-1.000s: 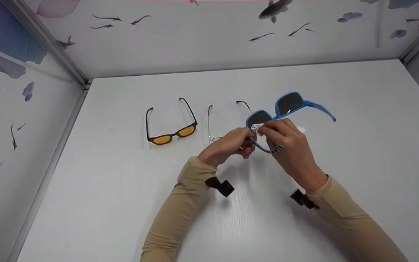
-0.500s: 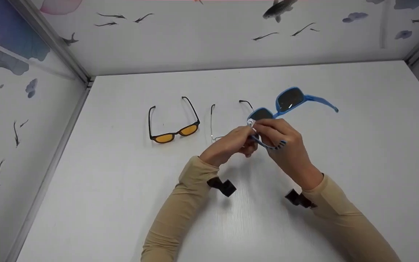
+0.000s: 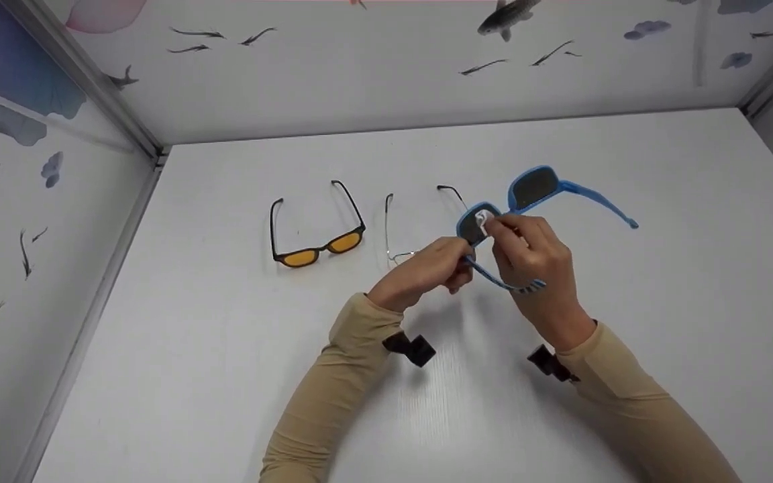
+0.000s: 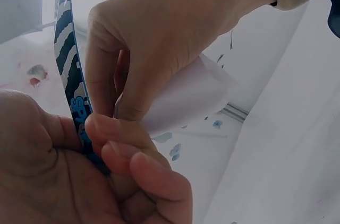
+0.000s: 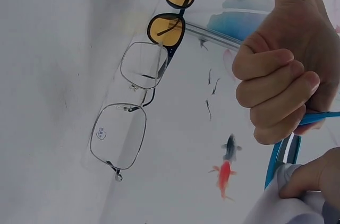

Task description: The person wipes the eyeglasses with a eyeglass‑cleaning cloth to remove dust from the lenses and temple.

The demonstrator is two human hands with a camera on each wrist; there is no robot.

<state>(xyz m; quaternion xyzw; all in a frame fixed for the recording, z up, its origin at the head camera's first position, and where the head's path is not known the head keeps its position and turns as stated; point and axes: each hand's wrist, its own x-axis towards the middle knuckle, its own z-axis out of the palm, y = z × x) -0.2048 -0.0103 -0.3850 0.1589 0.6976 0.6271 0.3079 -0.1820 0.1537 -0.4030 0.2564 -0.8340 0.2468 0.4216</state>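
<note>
Blue-framed sunglasses [image 3: 535, 188] with dark lenses are up off the table in the head view, temples unfolded. My left hand [image 3: 423, 265] grips them near one hinge, its fingers curled round the frame. The striped temple [image 4: 68, 67] passes beside the left palm in the left wrist view. With thumb and fingers, my right hand [image 3: 537, 268] pinches a white cloth [image 3: 484, 219] against the lens nearer the left hand. In the right wrist view the cloth [image 5: 284, 205] hangs in folds by the blue frame.
Black-framed glasses [image 3: 321, 249] with orange lenses lie on the white table [image 3: 192, 349] at the left. Thin wire-framed glasses [image 5: 144, 128] lie between them and my hands, partly hidden by the left hand in the head view. Printed panels [image 3: 373, 80] wall the back and left.
My right hand has moved the cloth from the lens edge near my left fingers to the middle of that lens. The sunglasses have tilted slightly; the left hand keeps its hold.
</note>
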